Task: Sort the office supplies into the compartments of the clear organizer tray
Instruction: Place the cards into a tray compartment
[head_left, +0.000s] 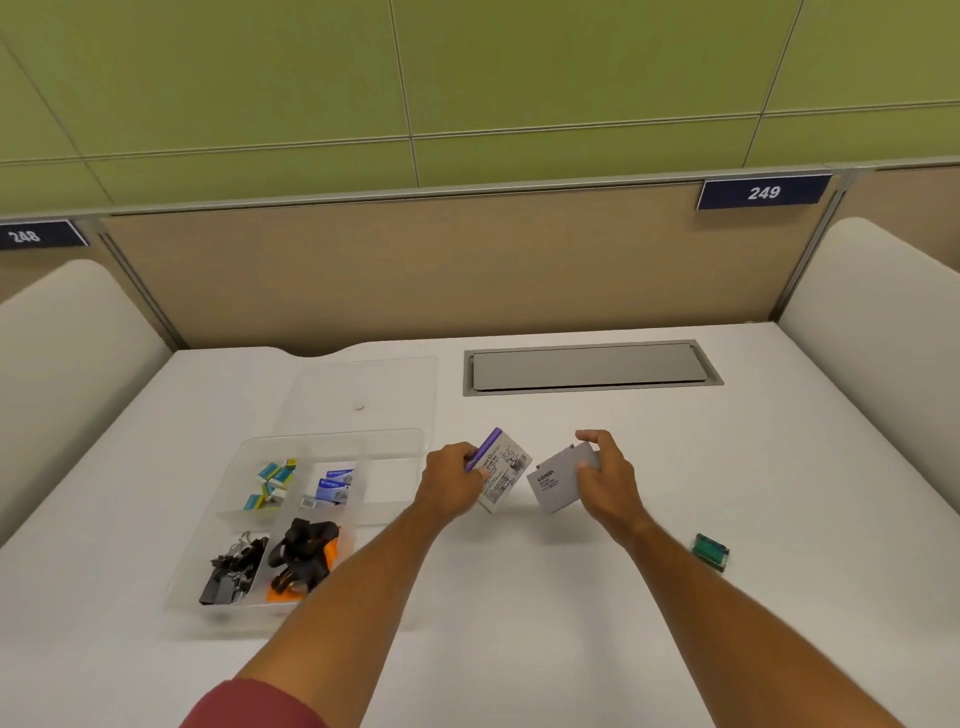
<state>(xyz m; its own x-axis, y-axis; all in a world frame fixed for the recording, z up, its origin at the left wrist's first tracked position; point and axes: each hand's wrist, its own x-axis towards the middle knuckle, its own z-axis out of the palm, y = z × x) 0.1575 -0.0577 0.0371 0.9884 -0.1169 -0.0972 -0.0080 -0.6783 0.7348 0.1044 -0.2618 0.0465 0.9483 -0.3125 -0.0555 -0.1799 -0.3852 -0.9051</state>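
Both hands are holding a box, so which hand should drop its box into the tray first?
Left, probably. The left hand grips its purple-edged box right beside the tray; the right hand with the grey box is farther away, and would have to cross over.

Office cubicle: numbered partition (762, 193), white desk (571, 597), cable hatch (589, 366).
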